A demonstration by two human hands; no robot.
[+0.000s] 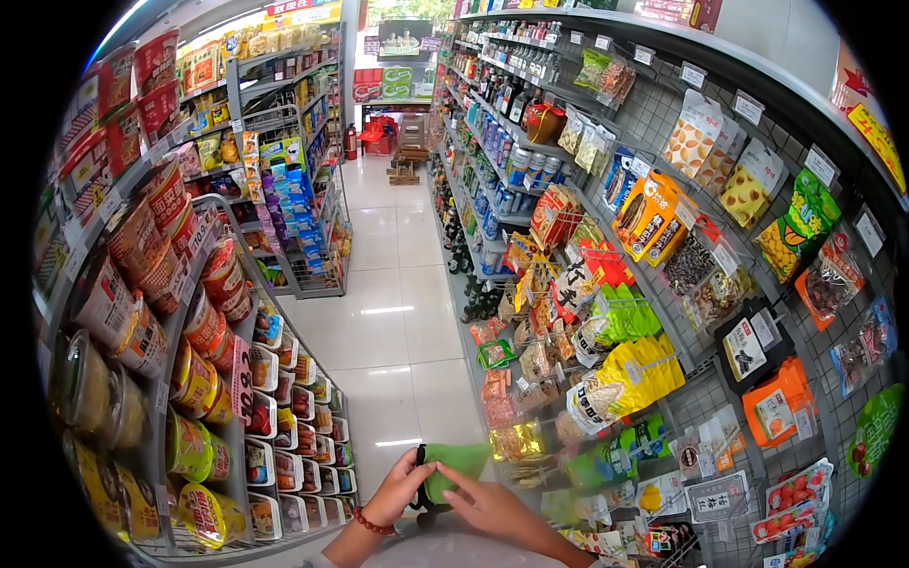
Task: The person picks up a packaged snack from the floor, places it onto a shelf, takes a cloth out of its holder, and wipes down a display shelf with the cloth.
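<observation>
Low in the middle of the head view, my left hand [390, 494], with a dark red bead bracelet [371, 523] at its wrist, grips a soft green cloth-like piece with a black edge [464, 461]. The fingers of my right hand [497, 511] are pressed together on its front, close to the left fingertips. Part of the green piece is hidden behind both hands, and I cannot make out its exact kind. Both hands are over the aisle floor, between the two rows of shelves.
A tiled aisle [402, 312] runs ahead. Shelves of instant noodle cups [204, 516] and packed trays [260, 464] flank its left side. Hanging snack bags [630, 383] line the right side. A wire rack [312, 227] and stacked wooden stools [405, 156] stand farther off.
</observation>
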